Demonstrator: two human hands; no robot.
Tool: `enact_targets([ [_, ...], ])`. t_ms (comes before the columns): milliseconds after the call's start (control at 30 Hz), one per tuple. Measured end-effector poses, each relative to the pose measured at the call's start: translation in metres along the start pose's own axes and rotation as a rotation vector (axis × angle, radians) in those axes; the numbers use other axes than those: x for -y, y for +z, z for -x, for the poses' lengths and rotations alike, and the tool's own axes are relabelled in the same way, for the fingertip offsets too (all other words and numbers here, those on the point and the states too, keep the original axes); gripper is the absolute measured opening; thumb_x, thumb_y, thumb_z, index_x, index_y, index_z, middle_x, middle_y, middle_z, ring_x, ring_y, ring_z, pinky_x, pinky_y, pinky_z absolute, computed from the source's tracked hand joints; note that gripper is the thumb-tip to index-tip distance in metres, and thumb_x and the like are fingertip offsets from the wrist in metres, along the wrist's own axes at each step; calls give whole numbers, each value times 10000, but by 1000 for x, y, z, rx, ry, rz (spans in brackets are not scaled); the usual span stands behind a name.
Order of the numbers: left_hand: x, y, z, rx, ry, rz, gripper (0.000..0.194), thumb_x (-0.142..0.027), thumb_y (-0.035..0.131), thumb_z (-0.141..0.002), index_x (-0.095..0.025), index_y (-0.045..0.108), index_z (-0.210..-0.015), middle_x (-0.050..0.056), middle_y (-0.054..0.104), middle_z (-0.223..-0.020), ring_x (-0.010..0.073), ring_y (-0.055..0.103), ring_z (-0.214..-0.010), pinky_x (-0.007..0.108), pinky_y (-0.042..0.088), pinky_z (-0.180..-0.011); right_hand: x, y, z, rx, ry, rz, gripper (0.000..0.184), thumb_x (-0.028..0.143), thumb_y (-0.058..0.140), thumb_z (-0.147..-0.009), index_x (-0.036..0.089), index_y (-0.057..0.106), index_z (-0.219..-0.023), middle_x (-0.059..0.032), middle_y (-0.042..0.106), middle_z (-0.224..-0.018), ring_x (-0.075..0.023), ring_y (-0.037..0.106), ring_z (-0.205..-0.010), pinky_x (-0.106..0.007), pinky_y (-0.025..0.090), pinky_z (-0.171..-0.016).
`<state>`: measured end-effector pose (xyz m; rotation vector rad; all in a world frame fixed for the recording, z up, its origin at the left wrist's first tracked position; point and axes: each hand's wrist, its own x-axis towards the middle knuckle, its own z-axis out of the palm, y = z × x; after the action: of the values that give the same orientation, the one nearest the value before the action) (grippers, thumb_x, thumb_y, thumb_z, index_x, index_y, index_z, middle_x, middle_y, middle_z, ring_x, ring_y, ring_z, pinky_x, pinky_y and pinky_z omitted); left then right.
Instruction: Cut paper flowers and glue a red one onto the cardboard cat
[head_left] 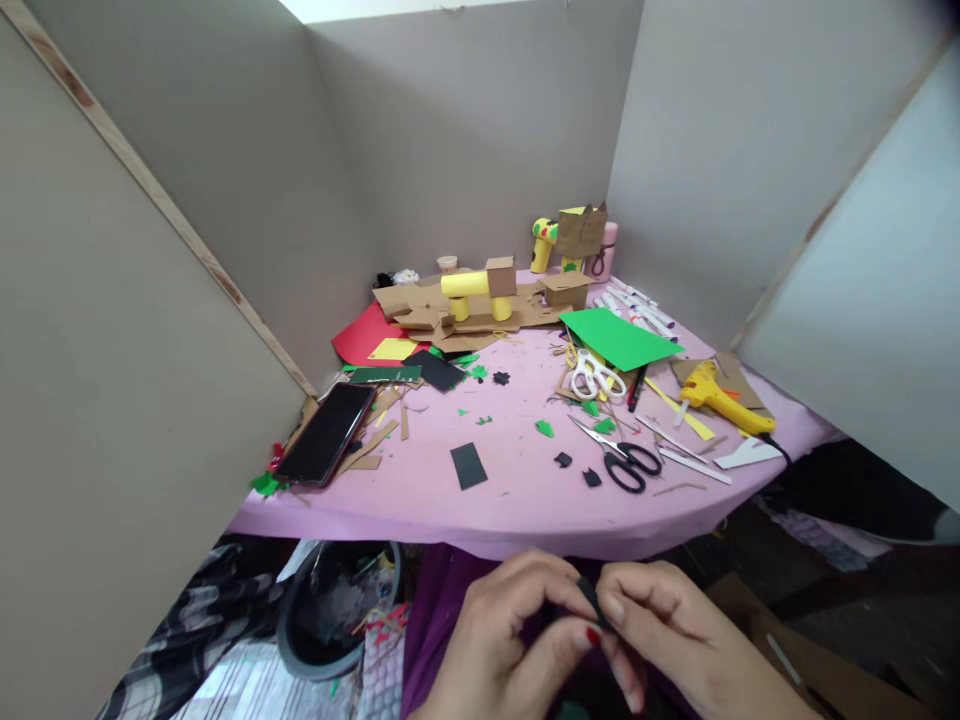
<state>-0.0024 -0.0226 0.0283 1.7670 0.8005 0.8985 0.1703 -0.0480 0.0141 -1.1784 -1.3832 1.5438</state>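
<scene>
My left hand and my right hand meet low in the view, below the table's front edge, over my lap. Both pinch a small black piece between thumbs and fingertips. The piece is mostly hidden by the fingers. Just beyond the hands lies the pink-covered table with black-handled scissors, a black paper rectangle and small black scraps.
Further back lie white scissors, a green sheet, a yellow glue gun, markers, cardboard-and-yellow-tube models, red paper and a phone at the left. Grey partitions surround the table. A bin stands below left.
</scene>
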Motion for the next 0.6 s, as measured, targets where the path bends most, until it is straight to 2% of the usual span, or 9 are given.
enact_targets([
  [133,1,5,0,-127,-247,187,138,-272,547,-850,-194,573,-961,17,611,-788,135,568,-707,221,451,-631,6,2,-1,-45,-189,416,365,349,371,-919,199,450,-596,22,504,-534,-117,493,-499,-214,375,-515],
  [200,2,7,-2,-136,-268,162,117,-221,582,-813,-183,581,-924,13,606,-780,140,563,-721,229,454,-654,6,3,-2,-42,-249,540,343,305,359,-911,198,454,-599,21,497,-549,-118,475,-502,-217,351,-498],
  [267,3,8,-3,-139,-249,90,50,-179,581,-797,-176,596,-845,8,607,-744,139,561,-706,232,451,-657,5,3,-3,-44,-242,581,335,295,362,-903,197,461,-598,18,502,-554,-124,477,-509,-223,350,-499],
  [367,3,9,-3,-151,-236,34,25,-167,586,-789,-173,609,-782,-4,609,-690,130,554,-658,221,440,-620,3,2,-4,-22,-170,505,336,317,390,-896,197,470,-593,15,518,-547,-133,508,-522,-226,374,-517],
  [467,4,7,-3,-178,-244,81,58,-205,574,-815,-174,623,-810,-2,621,-690,125,559,-643,208,440,-591,2,1,-3,-16,-97,292,333,363,427,-894,198,470,-607,28,520,-531,-127,521,-509,-222,403,-535],
  [533,5,5,-2,-180,-198,84,86,-230,570,-829,-182,628,-872,8,640,-726,129,577,-656,204,448,-584,-2,1,-3,-38,-43,100,333,416,464,-881,196,480,-632,43,511,-513,-114,504,-477,-217,407,-526],
  [600,5,0,-2,-138,-102,9,134,-236,634,-794,-194,631,-921,26,663,-800,146,608,-719,215,468,-628,-6,3,-3,-48,9,-93,346,473,509,-852,192,495,-652,60,493,-488,-97,469,-432,-205,388,-482],
])
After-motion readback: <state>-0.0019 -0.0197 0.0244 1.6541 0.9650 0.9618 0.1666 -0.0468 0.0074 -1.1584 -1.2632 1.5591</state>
